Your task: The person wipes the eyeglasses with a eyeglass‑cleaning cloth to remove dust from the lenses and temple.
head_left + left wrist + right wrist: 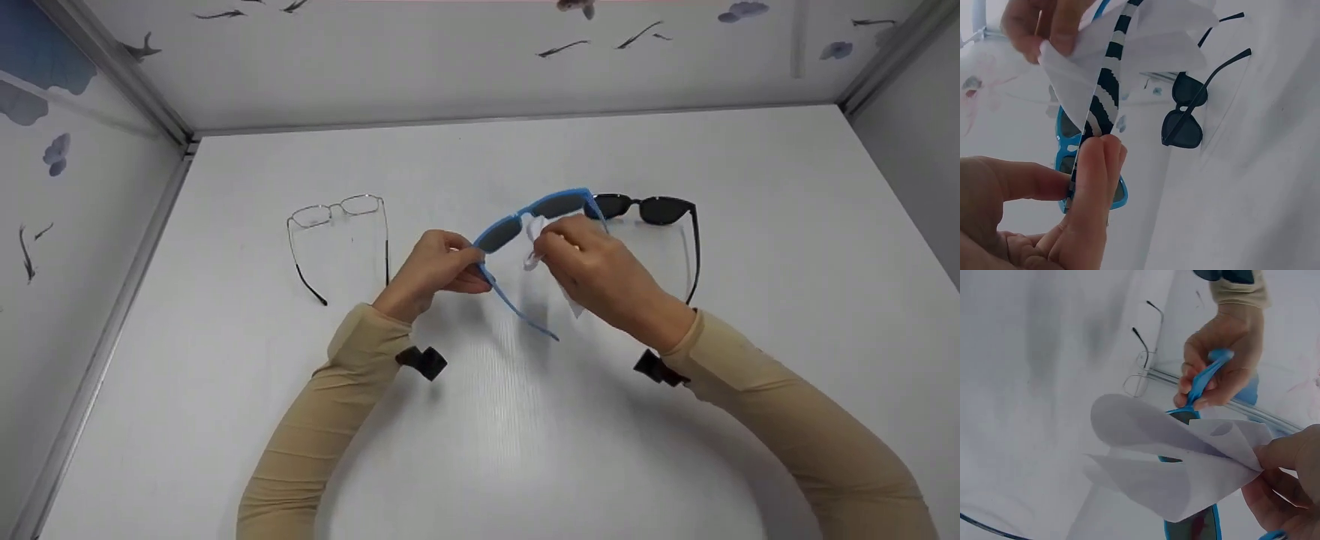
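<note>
Blue-framed sunglasses (559, 205) with dark lenses are held above the table. My left hand (448, 264) pinches them at the left hinge, between thumb and fingers; in the left wrist view a black-and-white striped temple arm (1104, 104) rises from that grip. A white cloth (1151, 467) hangs in folds from my right hand (596, 262), which pinches its edge. The cloth is in front of the sunglasses near the bridge and hides part of the lenses in the right wrist view. Whether it touches a lens I cannot tell.
Thin metal-framed eyeglasses (335, 212) lie unfolded on the table to the left. Black sunglasses (663, 211) lie unfolded to the right, partly hidden behind the blue pair and my right hand. Patterned white panels (480, 67) stand along the table's back and left side.
</note>
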The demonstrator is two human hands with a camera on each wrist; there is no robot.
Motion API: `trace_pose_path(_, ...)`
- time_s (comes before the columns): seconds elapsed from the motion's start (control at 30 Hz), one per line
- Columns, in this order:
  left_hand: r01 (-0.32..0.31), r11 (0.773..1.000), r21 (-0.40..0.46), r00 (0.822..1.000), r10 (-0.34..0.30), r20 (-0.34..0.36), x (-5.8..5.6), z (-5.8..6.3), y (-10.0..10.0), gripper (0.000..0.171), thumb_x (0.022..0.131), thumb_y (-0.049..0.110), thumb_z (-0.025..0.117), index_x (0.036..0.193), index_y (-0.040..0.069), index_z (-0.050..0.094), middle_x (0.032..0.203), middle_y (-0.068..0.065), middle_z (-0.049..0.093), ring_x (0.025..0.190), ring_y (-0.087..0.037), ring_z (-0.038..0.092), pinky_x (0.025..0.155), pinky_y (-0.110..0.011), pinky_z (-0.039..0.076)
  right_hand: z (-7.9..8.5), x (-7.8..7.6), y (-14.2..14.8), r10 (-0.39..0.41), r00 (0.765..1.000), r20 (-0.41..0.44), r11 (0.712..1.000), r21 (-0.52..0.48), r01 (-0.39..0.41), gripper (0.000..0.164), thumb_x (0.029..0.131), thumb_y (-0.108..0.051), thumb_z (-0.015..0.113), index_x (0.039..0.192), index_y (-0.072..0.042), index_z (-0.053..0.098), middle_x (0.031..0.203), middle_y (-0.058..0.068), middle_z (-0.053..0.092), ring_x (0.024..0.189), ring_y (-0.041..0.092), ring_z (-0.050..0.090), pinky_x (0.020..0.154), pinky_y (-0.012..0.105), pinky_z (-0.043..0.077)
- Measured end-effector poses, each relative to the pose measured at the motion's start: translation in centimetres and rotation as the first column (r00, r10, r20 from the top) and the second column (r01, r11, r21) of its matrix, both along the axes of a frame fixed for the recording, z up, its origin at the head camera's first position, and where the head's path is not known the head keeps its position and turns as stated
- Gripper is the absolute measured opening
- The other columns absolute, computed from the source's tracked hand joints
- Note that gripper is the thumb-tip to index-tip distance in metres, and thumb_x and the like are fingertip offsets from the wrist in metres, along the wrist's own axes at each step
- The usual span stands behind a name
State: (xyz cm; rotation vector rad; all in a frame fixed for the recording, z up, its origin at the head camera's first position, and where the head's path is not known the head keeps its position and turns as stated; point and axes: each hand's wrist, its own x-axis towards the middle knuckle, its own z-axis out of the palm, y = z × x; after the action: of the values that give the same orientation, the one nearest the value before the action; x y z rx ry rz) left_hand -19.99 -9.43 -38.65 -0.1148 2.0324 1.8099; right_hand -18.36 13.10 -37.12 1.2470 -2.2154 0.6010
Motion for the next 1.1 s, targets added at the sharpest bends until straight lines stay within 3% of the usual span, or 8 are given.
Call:
trace_pose_path(0.2, 0.06, 0.998, -0.017, 0.997, -0.059, 0.04, 0.4, -0.3, 1.3, 0.025, 0.095, 0.005, 0.052, 0.106, -0.016, 0.06, 0.071, -0.015, 0.068, 0.06, -0.016, 0.068, 0.061, -0.027, 0.056, -0.8, -0.7, -1.0, -0.053, 0.996, -0.067, 0.993, 0.106, 0.06, 0.011, 0.086, 0.01, 0.064, 0.092, 0.003, 0.059, 0.093, 0.016, 0.059, 0.086, 0.029, 0.06, 0.064, 0.033, 0.055)
trace_pose_path(0.5, -0.023, 0.999, 0.04, 0.997, 0.02, 0.077, 0.5, -0.9, 1.8, 0.025, 0.096, 0.004, 0.045, 0.09, -0.011, 0.063, 0.078, -0.017, 0.071, 0.067, -0.019, 0.071, 0.067, -0.03, 0.056, -2.8, -0.4, -1.4, -0.137, 0.966, -0.219, 0.965, 0.19, 0.18, 0.011, 0.088, 0.005, 0.066, 0.093, 0.003, 0.056, 0.09, 0.017, 0.058, 0.078, 0.029, 0.06, 0.063, 0.036, 0.054)
trace_pose_path(0.7, -0.035, 0.997, 0.069, 0.995, 0.029, 0.091, 0.5, -1.1, 1.8, 0.027, 0.097, 0.005, 0.043, 0.087, -0.009, 0.064, 0.08, -0.017, 0.071, 0.07, -0.02, 0.071, 0.069, -0.032, 0.056, -3.0, -0.1, -1.0, -0.141, 0.964, -0.225, 0.971, 0.156, 0.178, 0.015, 0.086, 0.006, 0.067, 0.095, 0.002, 0.056, 0.092, 0.017, 0.057, 0.079, 0.03, 0.06, 0.061, 0.036, 0.054)
trace_pose_path(0.87, 0.022, 0.998, 0.057, 0.995, -0.027, 0.094, 1.0, -1.2, 2.6, 0.032, 0.097, 0.009, 0.044, 0.1, -0.015, 0.065, 0.076, -0.014, 0.071, 0.069, -0.019, 0.071, 0.068, -0.03, 0.056, -2.9, -0.5, -1.3, -0.102, 0.967, -0.235, 0.988, 0.087, 0.125, 0.018, 0.083, 0.013, 0.067, 0.096, 0.003, 0.058, 0.094, 0.018, 0.059, 0.085, 0.032, 0.062, 0.073, 0.04, 0.055)
trace_pose_path(1.0, 0.07, 0.995, 0.076, 0.994, -0.076, 0.078, 1.5, -1.1, 3.2, 0.033, 0.098, 0.011, 0.046, 0.105, -0.014, 0.065, 0.077, -0.013, 0.071, 0.07, -0.018, 0.071, 0.068, -0.03, 0.056, -3.1, -1.1, -1.6, -0.11, 0.954, -0.279, 0.99, 0.052, 0.129, 0.014, 0.085, 0.011, 0.066, 0.095, 0.003, 0.059, 0.094, 0.017, 0.06, 0.086, 0.031, 0.062, 0.072, 0.039, 0.055)
trace_pose_path(1.1, 0.087, 0.991, 0.099, 0.993, -0.094, 0.072, 1.7, -0.9, 3.4, 0.032, 0.099, 0.013, 0.046, 0.105, -0.011, 0.067, 0.078, -0.013, 0.071, 0.07, -0.018, 0.071, 0.069, -0.031, 0.056, -3.3, -1.4, -1.6, -0.11, 0.964, -0.241, 0.99, 0.056, 0.127, 0.011, 0.087, 0.006, 0.066, 0.097, 0.002, 0.061, 0.097, 0.015, 0.062, 0.089, 0.028, 0.062, 0.073, 0.037, 0.055)
